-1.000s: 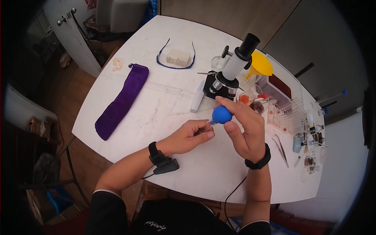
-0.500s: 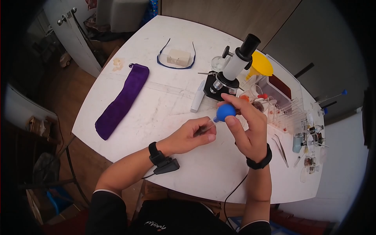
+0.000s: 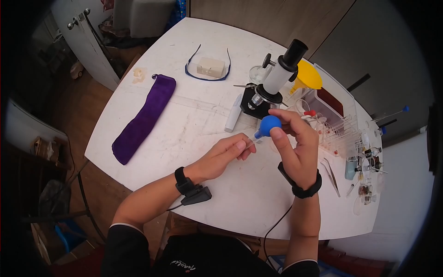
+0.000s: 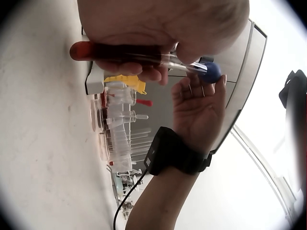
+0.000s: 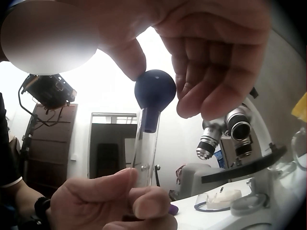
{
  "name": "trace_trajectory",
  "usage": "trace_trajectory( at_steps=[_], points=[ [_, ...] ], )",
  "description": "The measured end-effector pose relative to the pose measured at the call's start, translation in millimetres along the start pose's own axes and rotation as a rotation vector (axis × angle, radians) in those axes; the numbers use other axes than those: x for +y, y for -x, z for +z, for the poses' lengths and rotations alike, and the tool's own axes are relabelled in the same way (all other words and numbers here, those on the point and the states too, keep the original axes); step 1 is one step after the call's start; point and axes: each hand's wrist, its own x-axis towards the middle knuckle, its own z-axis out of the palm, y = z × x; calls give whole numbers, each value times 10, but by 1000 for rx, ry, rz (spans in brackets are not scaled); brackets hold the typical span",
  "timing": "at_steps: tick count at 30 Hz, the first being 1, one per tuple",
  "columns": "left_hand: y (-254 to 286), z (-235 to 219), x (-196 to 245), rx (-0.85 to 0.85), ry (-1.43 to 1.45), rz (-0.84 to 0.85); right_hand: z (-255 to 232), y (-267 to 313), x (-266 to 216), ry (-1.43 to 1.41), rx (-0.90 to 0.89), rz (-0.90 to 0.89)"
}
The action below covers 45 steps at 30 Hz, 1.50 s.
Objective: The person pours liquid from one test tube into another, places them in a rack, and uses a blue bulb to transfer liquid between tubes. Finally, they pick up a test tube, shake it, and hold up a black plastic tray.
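Observation:
My left hand (image 3: 224, 156) grips a glass test tube (image 4: 120, 51), with dark red contents in its lower part and clear glass above. A blue rubber bulb (image 3: 269, 125) sits at the tube's mouth; in the right wrist view its narrow neck (image 5: 151, 122) reaches inside the glass. Beside the bulb is my right hand (image 3: 301, 145), its thumb (image 5: 132, 60) touching the bulb's side. The other fingers of that hand bend loosely on the bulb's far side, with a narrow gap visible in the right wrist view.
Just beyond my hands stands a microscope (image 3: 274, 81), with a yellow funnel (image 3: 308, 76) behind it. At the right are a rack of glass tubes (image 3: 339, 134), tweezers (image 3: 331, 177) and small bottles. A purple pouch (image 3: 145, 120) and safety glasses (image 3: 207, 79) lie on the left side.
The bulb and the tube's mouth have shifted up and to the right. My right hand moved right with them, and my left thumb slid higher along the tube.

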Motion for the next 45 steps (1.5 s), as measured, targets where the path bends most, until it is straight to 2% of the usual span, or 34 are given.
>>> trace_trajectory(
  at_steps=[3, 16, 24, 37, 45],
  points=[
    [-2, -16, -32, -2, 42, 16, 8, 8, 19, -64, 21, 69],
    [-9, -13, -39, 1, 63, 0, 12, 18, 40, -17, 37, 58],
    [-24, -21, -34, -18, 207, -11, 19, 17, 39, -23, 48, 34],
    [-22, -40, -33, -22, 174, -38, 26, 0, -8, -50, 18, 65],
    [-12, -18, -20, 8, 58, -10, 27, -3, 23, -27, 0, 1]
  ],
)
